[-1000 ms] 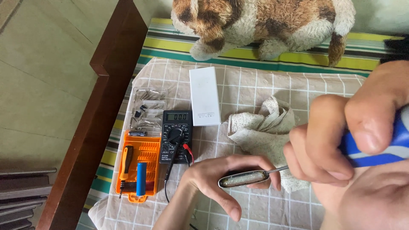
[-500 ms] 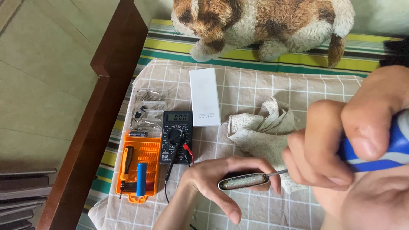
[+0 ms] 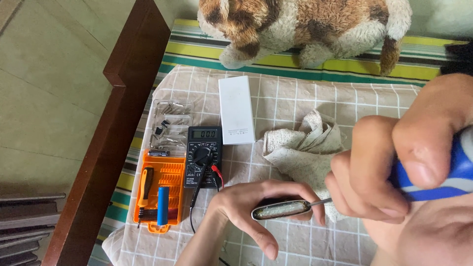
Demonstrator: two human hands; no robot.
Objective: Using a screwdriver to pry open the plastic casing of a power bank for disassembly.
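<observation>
Though blurred, right hand (image 3: 394, 167) prob. grips screwdriver (image 3: 443, 167); tip hidden.

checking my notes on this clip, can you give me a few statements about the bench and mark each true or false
1. The left hand holds a slim oval device. True.
2. The right hand grips a red-handled tool. False: the screwdriver has a blue handle.
3. The multimeter lies right of the orange tool case. True.
4. The white box stands on the crumpled cloth. False: it lies on the checked cover, left of the cloth.
5. The plush toy lies at the far edge. True.
</observation>
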